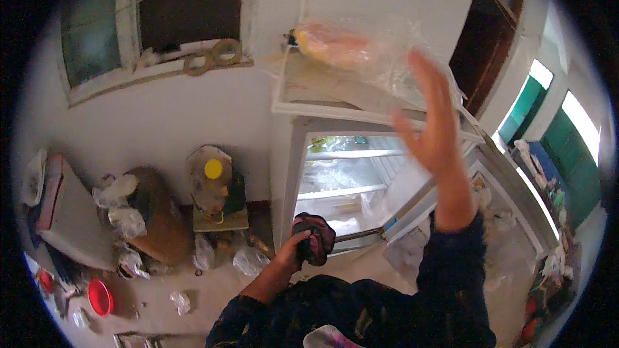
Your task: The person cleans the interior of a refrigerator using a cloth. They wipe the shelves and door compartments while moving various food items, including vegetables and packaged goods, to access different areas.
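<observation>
My left hand grips a dark, crumpled bundle with reddish patches, perhaps cloth or a bag; what it is exactly cannot be told. My right hand, blurred, is raised with its fingers apart and holds nothing. It is in front of the top of a white refrigerator. On that top lies a clear plastic bag with orange and yellow contents. The refrigerator stands open and lit inside, showing shelves and something green. Its door is swung out to the right.
Against the wall are a small stand bearing a yellow-capped container, a large brown jar and a white box. A red basin and plastic bags lie on the floor. Tape rolls rest on the windowsill.
</observation>
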The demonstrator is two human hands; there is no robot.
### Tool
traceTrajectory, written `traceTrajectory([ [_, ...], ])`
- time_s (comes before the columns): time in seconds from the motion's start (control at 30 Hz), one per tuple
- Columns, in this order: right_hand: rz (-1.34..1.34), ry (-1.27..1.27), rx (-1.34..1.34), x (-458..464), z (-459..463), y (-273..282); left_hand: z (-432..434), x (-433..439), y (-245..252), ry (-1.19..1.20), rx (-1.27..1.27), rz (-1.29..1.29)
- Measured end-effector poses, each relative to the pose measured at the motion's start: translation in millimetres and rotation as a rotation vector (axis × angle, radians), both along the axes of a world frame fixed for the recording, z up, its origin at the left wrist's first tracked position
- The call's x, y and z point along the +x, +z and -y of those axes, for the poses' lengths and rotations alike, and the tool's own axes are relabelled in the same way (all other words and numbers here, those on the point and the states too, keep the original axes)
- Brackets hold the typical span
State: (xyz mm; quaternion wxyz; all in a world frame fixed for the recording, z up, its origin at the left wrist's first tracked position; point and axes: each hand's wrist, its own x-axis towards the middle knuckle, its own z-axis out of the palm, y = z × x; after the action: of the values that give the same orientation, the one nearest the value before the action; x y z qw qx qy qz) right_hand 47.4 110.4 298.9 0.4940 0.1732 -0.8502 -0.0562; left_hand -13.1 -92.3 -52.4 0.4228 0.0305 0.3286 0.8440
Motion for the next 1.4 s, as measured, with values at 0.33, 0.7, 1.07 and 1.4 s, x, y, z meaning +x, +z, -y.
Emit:
traceTrajectory([
  [0.33,0.492,0.447,-0.848,51.2,53.7,-265.5,-9.2,25.5,60.0,-0.155,-0.016,-0.003],
  [0.7,0.536,0.569,-1.22,77.1,24.0,-300.7,-36.8,46.1,71.7,-0.395,-0.176,-0.546],
  [1.07,0.609,0.272,-0.869,61.5,-11.9,-233.3,-36.3,17.7,73.9,-0.142,0.008,-0.265],
  [1.4,0.592,0.875,-1.75,34.4,-108.5,-76.9,33.8,-0.6,81.8,-0.075,0.265,-0.132],
])
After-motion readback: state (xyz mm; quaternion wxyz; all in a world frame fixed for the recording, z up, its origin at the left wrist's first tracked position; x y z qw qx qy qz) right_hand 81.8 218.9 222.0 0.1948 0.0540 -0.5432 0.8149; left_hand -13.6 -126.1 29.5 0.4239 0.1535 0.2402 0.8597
